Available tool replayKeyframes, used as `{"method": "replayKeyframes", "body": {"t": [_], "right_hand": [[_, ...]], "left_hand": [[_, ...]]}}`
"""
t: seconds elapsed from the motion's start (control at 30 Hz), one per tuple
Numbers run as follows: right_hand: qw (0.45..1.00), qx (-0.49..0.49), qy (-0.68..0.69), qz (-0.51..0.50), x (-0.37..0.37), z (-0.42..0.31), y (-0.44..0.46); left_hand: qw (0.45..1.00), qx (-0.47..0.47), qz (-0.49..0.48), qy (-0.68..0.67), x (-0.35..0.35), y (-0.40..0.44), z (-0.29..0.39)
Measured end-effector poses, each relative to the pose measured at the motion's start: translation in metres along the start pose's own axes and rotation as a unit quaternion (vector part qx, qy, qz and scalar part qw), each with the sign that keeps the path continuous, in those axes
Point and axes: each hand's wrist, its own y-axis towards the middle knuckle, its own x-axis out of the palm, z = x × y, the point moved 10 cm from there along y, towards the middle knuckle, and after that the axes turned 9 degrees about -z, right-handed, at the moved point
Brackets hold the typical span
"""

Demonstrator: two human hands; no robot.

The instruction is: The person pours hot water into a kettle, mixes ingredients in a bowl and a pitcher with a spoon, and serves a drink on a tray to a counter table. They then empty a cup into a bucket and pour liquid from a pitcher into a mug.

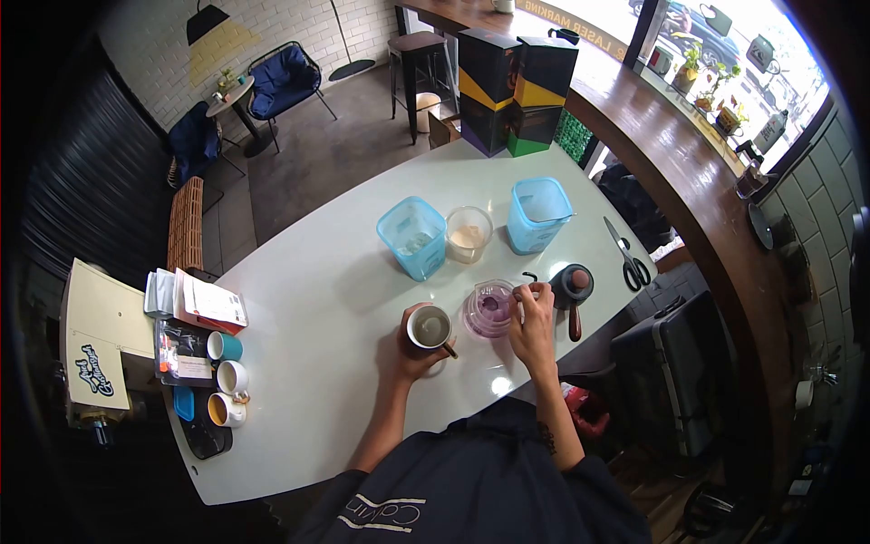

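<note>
My left hand (pixel 417 349) is wrapped around a mug (pixel 430 328) with a dark outside and a pale inside. The mug's handle points toward the lower right, and what is in it is hard to make out. My right hand (pixel 533 328) has its fingers closed at the right side of a clear glass jug (pixel 488 310), which holds something purple. The fingers hide the part they grip. Just right of that hand stands a dark kettle (pixel 573 285) with a thin curved spout and a brown wooden handle.
Behind the jug are two light blue containers (pixel 412 238) (pixel 538 216) and a glass cup (pixel 468 235) with pale contents. Scissors (pixel 627 256) lie at the right edge. Black boxes (pixel 514 91) stand at the far end. Several cups (pixel 232 377) and papers (pixel 201 301) sit on the left.
</note>
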Motion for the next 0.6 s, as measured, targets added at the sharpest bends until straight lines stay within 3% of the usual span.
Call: {"method": "replayKeyframes", "body": {"t": [0.1, 0.2, 0.37, 0.6], "right_hand": [[1.000, 0.021, 0.012, 0.003, -0.001, 0.002, 0.003], [1.000, -0.021, 0.011, -0.007, 0.001, -0.006, 0.006], [0.997, -0.044, 0.017, -0.063, 0.004, -0.012, 0.004], [0.998, -0.046, -0.026, -0.043, -0.012, -0.014, -0.001]], "left_hand": [[0.999, 0.020, 0.014, 0.028, -0.001, -0.001, 0.007], [0.999, -0.044, 0.004, 0.031, -0.002, -0.002, -0.005], [1.000, 0.014, -0.004, -0.009, 0.001, -0.001, -0.018], [0.999, 0.026, -0.005, -0.036, 0.000, -0.003, -0.011]]}}
